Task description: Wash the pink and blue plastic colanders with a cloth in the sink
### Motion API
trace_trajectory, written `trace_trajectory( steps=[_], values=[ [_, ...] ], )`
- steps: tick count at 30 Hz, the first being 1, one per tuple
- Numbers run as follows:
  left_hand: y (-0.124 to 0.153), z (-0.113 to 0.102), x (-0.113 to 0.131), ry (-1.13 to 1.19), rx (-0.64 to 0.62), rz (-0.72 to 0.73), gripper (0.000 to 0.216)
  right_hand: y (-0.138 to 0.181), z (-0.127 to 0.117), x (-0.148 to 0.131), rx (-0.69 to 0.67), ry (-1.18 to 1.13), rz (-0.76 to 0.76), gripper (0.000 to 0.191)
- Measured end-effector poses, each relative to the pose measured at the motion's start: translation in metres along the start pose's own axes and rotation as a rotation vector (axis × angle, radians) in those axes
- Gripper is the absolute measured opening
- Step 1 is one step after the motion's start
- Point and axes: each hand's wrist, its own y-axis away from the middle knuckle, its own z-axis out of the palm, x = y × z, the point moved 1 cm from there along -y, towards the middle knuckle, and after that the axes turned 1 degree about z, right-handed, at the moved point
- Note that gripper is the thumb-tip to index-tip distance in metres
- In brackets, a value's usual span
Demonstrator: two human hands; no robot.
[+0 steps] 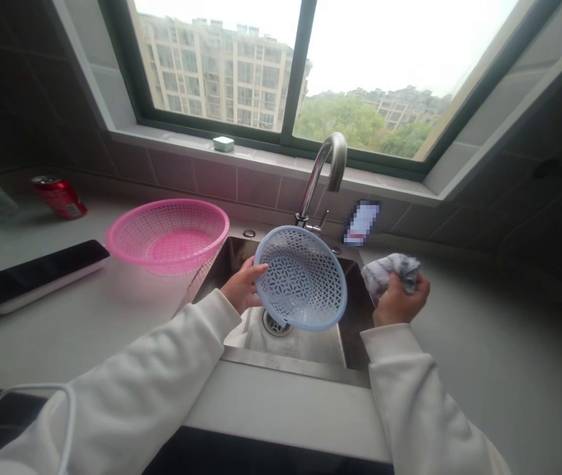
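Note:
My left hand (243,287) grips the left rim of a light blue plastic colander (305,277), thumb inside and fingers underneath. The colander is tilted so that its inside faces me, held above the steel sink (305,346). To the right of the sink, my right hand (402,301) is closed round a crumpled white and grey cloth (384,270). That cloth is apart from the colander. Behind the colander rises a curved chrome faucet (336,155), its lower part partly covered by the colander's rim.
A pink plastic basket (169,231) sits left of the sink. Farther left are a red can (59,196) and a black-topped flat box (41,274). A phone-like, blurred item (361,223) leans behind the sink. On the window ledge lies a pale green soap-like block (223,144).

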Motion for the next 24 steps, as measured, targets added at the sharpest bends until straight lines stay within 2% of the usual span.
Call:
trace_trajectory(
  steps=[1, 3, 7, 10, 13, 15, 18, 22, 24],
  values=[
    [0.001, 0.000, 0.000, -0.060, 0.047, 0.013, 0.071, 0.004, 0.000, -0.002, -0.047, 0.052, -0.037, 0.033],
    [0.002, 0.002, -0.001, -0.138, 0.072, 0.042, 0.081, 0.018, 0.003, -0.007, -0.224, 0.154, -0.076, 0.033],
    [0.001, 0.009, -0.007, -0.124, 0.006, 0.124, 0.090, 0.056, 0.017, -0.011, -0.705, 0.292, -0.032, 0.031],
    [0.001, 0.014, -0.010, -0.044, -0.047, 0.234, 0.083, 0.075, 0.025, -0.018, -0.930, 0.278, -0.009, 0.025],
    [0.000, 0.016, -0.008, -0.018, -0.073, 0.393, 0.072, 0.079, 0.026, -0.034, -1.052, 0.178, -0.093, 0.022],
    [0.000, 0.016, -0.005, -0.051, -0.066, 0.485, 0.065, 0.078, 0.024, -0.046, -1.030, 0.116, -0.143, 0.023],
    [0.000, 0.014, -0.003, -0.087, -0.053, 0.558, 0.061, 0.081, 0.024, -0.056, -1.015, 0.072, -0.090, 0.023],
    [0.001, 0.015, -0.005, -0.028, -0.073, 0.576, 0.058, 0.104, 0.028, -0.057, -1.315, 0.135, -0.003, 0.023],
    [0.001, 0.017, -0.007, -0.025, -0.093, 0.576, 0.054, 0.113, 0.030, -0.057, -1.411, 0.164, 0.007, 0.024]
  ],
)
